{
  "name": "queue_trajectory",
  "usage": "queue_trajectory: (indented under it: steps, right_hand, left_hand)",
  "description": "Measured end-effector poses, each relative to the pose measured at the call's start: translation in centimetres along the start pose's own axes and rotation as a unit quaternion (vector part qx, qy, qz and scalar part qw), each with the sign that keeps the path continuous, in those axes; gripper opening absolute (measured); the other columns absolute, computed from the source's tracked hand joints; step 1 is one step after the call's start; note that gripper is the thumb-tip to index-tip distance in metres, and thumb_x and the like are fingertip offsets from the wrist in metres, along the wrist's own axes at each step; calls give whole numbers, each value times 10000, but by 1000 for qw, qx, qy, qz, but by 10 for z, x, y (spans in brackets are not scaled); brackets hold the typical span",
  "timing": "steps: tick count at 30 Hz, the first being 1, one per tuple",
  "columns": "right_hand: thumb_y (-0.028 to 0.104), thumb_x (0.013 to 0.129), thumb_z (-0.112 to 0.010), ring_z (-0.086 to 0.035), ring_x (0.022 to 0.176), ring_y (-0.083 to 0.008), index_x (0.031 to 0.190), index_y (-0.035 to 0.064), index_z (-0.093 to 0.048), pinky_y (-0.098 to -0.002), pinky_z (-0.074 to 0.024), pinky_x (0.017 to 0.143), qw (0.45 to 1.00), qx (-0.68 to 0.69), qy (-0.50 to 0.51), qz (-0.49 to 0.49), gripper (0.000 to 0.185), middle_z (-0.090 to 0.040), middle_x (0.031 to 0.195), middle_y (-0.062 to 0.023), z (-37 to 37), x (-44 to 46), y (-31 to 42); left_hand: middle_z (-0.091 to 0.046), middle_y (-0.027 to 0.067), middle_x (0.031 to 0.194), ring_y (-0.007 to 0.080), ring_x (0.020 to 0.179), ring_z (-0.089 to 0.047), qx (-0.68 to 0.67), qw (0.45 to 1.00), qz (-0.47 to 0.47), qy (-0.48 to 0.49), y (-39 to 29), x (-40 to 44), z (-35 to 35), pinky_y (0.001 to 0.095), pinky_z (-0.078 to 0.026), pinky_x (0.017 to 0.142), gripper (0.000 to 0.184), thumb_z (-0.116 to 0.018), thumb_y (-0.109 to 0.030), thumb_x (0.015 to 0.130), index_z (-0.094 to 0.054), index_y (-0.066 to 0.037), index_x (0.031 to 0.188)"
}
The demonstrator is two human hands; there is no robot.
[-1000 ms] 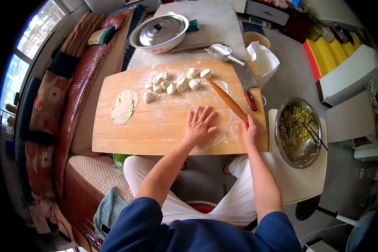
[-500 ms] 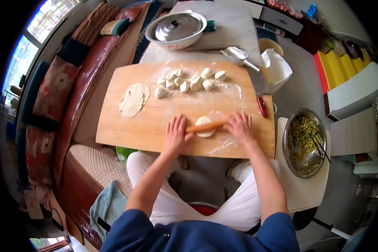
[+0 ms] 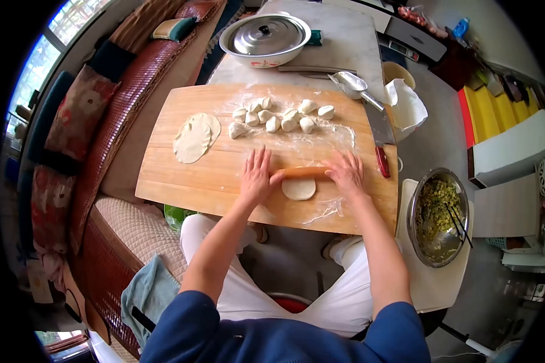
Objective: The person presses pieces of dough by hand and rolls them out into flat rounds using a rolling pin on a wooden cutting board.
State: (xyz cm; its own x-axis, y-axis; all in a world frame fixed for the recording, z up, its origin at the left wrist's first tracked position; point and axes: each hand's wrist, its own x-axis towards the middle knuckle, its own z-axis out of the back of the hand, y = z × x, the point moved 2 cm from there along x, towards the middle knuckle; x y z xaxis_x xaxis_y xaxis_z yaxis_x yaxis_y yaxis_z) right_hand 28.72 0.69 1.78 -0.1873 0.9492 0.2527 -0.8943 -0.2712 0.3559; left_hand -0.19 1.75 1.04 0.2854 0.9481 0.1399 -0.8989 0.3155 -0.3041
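A wooden rolling pin [image 3: 306, 173] lies across the upper part of a small round of dough [image 3: 299, 189] on the wooden board [image 3: 188, 181]. My left hand [image 3: 258, 176] rests at the pin's left end, fingers stretched forward and thumb against it. At the right end, my right hand [image 3: 346, 173] lies over the pin with fingers spread; its palm covers that end. Several floured dough pieces [image 3: 289, 120] sit toward the board's far side. Flat rolled wrappers [image 3: 196, 138] overlap on the left of the board.
A lidded basin [image 3: 265, 40] stands at the back. A metal scoop [image 3: 353, 83] and a red-handled knife [image 3: 382, 161] lie at the board's right edge. To the right, a steel bowl [image 3: 438, 218] holds green-yellow filling and chopsticks. A sofa [image 3: 127, 115] runs along the left.
The rolling pin, earlier raised in my right hand, came down onto a dough piece between both hands. Since then it has moved slightly forward, and the dough looks flatter and shows in front of it.
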Motion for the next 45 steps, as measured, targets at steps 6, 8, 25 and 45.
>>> queue_trajectory:
  steps: [6,8,25,45]
  right_hand:
    - [358,730,-801,-367,1401,-356,1106,261,-730,-562,-219,1173,1000,12,12,7,395,-533,1445,-13,-7,-71,-23]
    - [347,722,-804,-371,1397,-355,1108,263,-730,-565,-225,1168,1000,-9,-8,22,402,-544,1429,-10,0,-61,-11]
    - [345,831,-738,-387,1382,-368,1173,263,-711,-554,-257,1162,999,-24,0,24,354,-545,1431,-26,0,-13,-8]
    - [338,855,-719,-394,1380,-354,1163,255,-723,-560,-250,1154,999,41,-1,23,318,-525,1454,-22,-10,-61,-28]
  left_hand:
    - [-304,137,1601,366,1477,-262,-24,993,-93,68,-36,-65,11,519,-256,1185,885,-649,-556,858,-339,-54,1518]
    - [-307,140,1600,373,1471,-271,-46,992,-92,67,-36,-84,14,516,-263,1181,868,-648,-549,864,-354,-48,1510]
    - [-287,134,1608,378,1482,-244,-8,1000,-12,20,-1,-7,-5,508,-225,1197,925,-629,-600,862,-317,-41,1529]
    - [-307,149,1593,408,1478,-241,-58,991,-108,60,-18,-50,5,510,-253,1186,908,-608,-623,857,-337,-66,1521]
